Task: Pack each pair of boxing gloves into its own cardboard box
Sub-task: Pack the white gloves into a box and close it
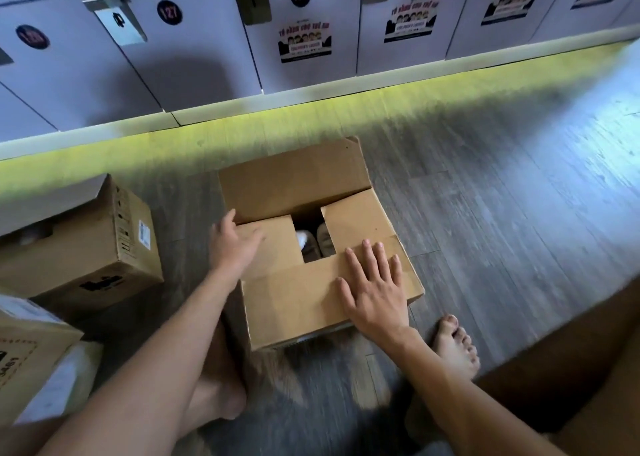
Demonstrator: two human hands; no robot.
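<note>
A brown cardboard box (298,303) stands on the floor in front of me with its flaps mostly folded down. Through the small gap left in the middle I see a pair of beige and white boxing gloves (317,242) inside. My left hand (232,244) lies flat on the left flap at the box's left edge, fingers apart. My right hand (374,289) presses flat on the near flap, fingers spread. The far flap still stands tilted up.
Two more cardboard boxes sit at the left: one with a barcode label (86,244) and one at the lower left corner (27,351). Numbered lockers (194,57) line the wall beyond. My bare feet (455,343) rest on the grey wood floor beside the box.
</note>
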